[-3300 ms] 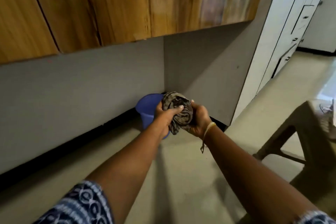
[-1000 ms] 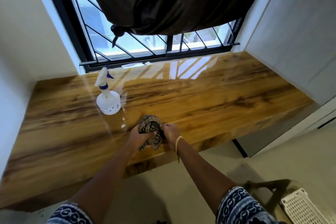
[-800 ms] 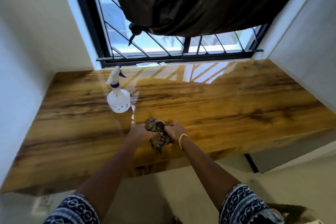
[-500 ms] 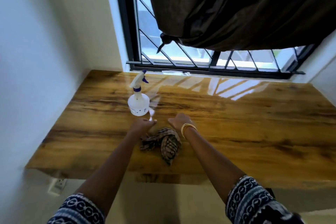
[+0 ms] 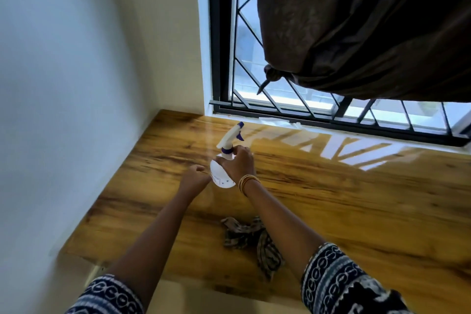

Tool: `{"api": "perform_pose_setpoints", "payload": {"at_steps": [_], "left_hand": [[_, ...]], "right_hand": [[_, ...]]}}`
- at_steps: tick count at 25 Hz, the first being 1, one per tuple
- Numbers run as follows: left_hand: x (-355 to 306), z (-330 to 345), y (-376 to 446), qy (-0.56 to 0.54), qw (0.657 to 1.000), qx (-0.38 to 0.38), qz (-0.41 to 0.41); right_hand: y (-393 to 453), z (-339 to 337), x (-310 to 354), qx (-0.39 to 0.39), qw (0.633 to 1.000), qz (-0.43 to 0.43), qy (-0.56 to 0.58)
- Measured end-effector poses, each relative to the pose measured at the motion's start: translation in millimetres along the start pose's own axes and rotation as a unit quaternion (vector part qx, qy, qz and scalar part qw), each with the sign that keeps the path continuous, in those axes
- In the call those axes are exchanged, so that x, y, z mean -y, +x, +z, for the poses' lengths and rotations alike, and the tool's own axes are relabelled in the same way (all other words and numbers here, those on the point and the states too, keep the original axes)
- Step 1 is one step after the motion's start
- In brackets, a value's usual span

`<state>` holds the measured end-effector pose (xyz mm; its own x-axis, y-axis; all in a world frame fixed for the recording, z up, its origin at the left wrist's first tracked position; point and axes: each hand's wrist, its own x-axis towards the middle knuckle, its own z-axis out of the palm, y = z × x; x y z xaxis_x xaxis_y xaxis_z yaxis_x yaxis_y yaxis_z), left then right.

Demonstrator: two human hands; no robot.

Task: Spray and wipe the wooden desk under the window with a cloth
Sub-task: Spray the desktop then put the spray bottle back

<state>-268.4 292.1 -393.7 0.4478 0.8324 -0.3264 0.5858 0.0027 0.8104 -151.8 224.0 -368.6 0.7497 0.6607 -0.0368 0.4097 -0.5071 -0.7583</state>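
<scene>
The spray bottle [image 5: 222, 173], white with a purple trigger and collar, was gripped around its shoulder and neck by the right hand [image 5: 238, 164], whose fingers were curled over it; gold bangles [image 5: 248, 181] were worn at that wrist. Its base appeared to sit on the wooden desk [image 5: 356, 211], though contact could not be confirmed from this angle. The left hand [image 5: 193, 178] was held just beside the bottle's lower body, fingers loosely bent with nothing in them; whether it touched the bottle could not be told. The cloth [image 5: 251, 239], dark and patterned, was seen crumpled on the desk near the front edge, between the two forearms and well apart from the bottle. The barred window [image 5: 254, 99] was reflected on the glossy desktop behind the bottle, and a brown curtain [image 5: 369, 25] was knotted up above it.
</scene>
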Motion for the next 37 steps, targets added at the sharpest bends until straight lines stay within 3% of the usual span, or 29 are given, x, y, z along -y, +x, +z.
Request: {"api": "perform_pose_setpoints", "payload": {"at_steps": [4,8,13,16,20,24,30,37], "left_hand": [[-5,-9,23,-0.002,0.997,0.075,-0.020],[-7,-8,34,-0.013,0.994,0.106,-0.038],[-15,7,35,-0.059,0.985,0.157,-0.038],[-27,19,22,-0.094,0.980,0.172,-0.027],[-53,46,-20,-0.147,0.967,0.210,-0.002],[-73,85,-78,-0.142,0.950,0.277,0.032],[-58,148,-206,-0.113,0.941,0.320,0.011],[-25,197,-320,-0.072,0.941,0.330,-0.006]], "right_hand": [[13,13,3,-0.082,0.997,-0.008,-0.011],[14,5,-4,-0.068,0.996,-0.054,0.003],[10,-25,-14,-0.027,0.992,-0.038,0.116],[2,-53,-24,-0.047,0.977,-0.015,0.206],[-29,-99,-50,-0.080,0.946,0.010,0.314],[-82,-148,-85,-0.122,0.930,0.014,0.347],[-190,-208,-149,-0.145,0.924,0.039,0.352],[-302,-231,-214,-0.167,0.915,0.108,0.350]]}}
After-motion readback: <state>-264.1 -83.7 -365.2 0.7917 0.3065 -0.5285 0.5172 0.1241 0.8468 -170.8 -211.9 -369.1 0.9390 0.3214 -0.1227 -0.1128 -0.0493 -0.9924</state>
